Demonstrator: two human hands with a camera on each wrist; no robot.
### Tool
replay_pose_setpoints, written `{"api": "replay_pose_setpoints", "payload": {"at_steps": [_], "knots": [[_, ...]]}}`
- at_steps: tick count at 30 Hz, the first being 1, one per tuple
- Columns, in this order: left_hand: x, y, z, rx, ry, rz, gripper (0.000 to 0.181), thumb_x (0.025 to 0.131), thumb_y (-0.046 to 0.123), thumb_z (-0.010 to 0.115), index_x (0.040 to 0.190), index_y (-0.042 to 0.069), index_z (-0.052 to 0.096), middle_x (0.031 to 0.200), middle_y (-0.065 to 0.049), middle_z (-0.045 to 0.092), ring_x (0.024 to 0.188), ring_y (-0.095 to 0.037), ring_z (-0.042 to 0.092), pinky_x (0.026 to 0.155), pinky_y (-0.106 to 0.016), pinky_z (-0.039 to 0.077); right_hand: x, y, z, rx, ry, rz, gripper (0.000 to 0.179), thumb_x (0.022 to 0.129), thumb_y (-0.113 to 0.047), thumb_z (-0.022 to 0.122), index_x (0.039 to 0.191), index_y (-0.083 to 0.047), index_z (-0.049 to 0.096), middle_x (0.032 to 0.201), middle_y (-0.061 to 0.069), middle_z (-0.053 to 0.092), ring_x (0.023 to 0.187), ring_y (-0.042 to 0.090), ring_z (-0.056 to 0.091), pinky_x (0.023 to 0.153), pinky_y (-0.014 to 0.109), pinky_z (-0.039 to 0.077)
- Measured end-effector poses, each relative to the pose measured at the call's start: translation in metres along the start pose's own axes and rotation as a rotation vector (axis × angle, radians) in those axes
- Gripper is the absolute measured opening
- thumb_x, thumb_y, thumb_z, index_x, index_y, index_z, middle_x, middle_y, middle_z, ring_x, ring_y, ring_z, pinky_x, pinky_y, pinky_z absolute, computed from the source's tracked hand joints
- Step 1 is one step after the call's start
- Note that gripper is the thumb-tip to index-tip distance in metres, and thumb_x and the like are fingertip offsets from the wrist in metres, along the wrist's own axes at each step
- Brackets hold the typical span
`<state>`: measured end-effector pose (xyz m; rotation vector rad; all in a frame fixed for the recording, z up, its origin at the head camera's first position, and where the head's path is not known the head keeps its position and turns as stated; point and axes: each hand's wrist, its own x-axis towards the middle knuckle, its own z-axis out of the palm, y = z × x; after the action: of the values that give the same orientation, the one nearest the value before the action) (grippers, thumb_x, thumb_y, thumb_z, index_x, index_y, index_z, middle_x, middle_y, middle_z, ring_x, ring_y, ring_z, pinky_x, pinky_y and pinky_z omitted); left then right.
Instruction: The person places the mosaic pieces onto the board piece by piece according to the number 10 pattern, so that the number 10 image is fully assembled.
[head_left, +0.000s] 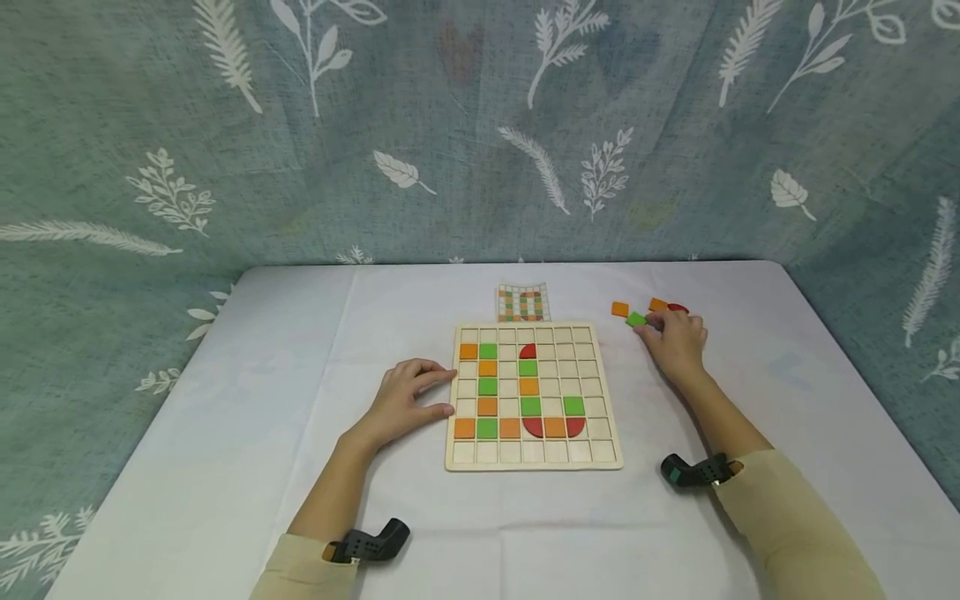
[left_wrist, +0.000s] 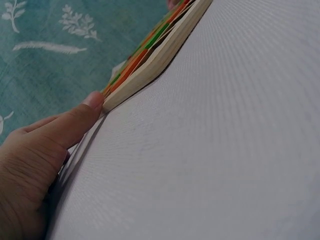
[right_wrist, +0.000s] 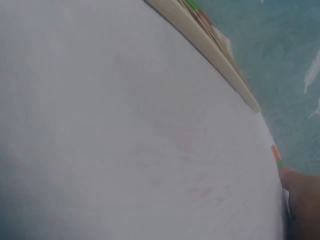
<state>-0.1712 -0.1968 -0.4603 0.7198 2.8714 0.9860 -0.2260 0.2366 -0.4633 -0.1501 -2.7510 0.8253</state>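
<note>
A square wooden grid board (head_left: 534, 463) lies mid-table, with green, orange and red pieces in some of its cells. My left hand (head_left: 401, 396) rests at the board's left edge, thumb and fingers spread and touching the rim; the left wrist view shows its thumb (left_wrist: 75, 122) against the board's corner. At the back right, my right hand (head_left: 678, 346) pinches a green square tile (head_left: 636, 319) between thumb and fingertips. Close around it lie an orange tile (head_left: 619, 308), another orange tile (head_left: 657, 305) and a red rounded piece (head_left: 678, 308), partly covered by the fingers.
Behind the board lies a small pattern card (head_left: 523, 302) printed with a coloured grid. A white cloth (head_left: 360, 325) covers the table, and a leaf-patterned curtain (head_left: 465, 208) hangs along its back edge.
</note>
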Motion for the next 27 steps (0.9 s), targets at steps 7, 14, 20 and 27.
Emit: {"api": "replay_pose_setpoints", "payload": {"at_steps": [7, 14, 20, 27], "knots": [[-0.001, 0.001, 0.0, 0.0, 0.025, 0.018, 0.056, 0.078, 0.042, 0.075, 0.128, 0.021, 0.061, 0.123, -0.003, 0.052, 0.122, -0.025, 0.04, 0.102, -0.047, 0.024, -0.013, -0.006, 0.002, 0.092, 0.02, -0.032, 0.036, 0.089, -0.02, 0.065, 0.116, 0.005, 0.06, 0.105, 0.021, 0.052, 0.106, 0.037, 0.035, 0.084, 0.047, 0.029], [0.0, 0.002, 0.001, -0.001, 0.032, 0.029, 0.056, 0.077, 0.041, 0.076, 0.127, 0.021, 0.062, 0.122, -0.004, 0.053, 0.122, -0.026, 0.041, 0.101, -0.048, 0.025, -0.025, -0.015, 0.006, 0.116, 0.025, -0.113, 0.033, 0.086, -0.017, 0.069, 0.111, 0.004, 0.062, 0.101, 0.021, 0.056, 0.099, 0.034, 0.037, 0.081, 0.044, 0.027], [0.001, 0.003, 0.002, 0.003, 0.028, 0.03, 0.056, 0.077, 0.041, 0.076, 0.128, 0.021, 0.061, 0.122, -0.003, 0.053, 0.122, -0.025, 0.041, 0.101, -0.047, 0.024, -0.034, -0.028, 0.01, 0.136, -0.033, -0.159, 0.032, 0.086, -0.019, 0.069, 0.109, 0.002, 0.062, 0.1, 0.018, 0.056, 0.097, 0.031, 0.038, 0.08, 0.041, 0.028], [0.001, 0.003, 0.001, -0.001, 0.011, 0.007, 0.055, 0.078, 0.042, 0.074, 0.128, 0.022, 0.061, 0.123, -0.003, 0.052, 0.122, -0.024, 0.04, 0.102, -0.046, 0.024, -0.04, -0.038, 0.017, 0.175, -0.065, -0.244, 0.03, 0.084, -0.017, 0.072, 0.106, 0.0, 0.061, 0.098, 0.016, 0.056, 0.093, 0.028, 0.037, 0.078, 0.039, 0.027]]}}
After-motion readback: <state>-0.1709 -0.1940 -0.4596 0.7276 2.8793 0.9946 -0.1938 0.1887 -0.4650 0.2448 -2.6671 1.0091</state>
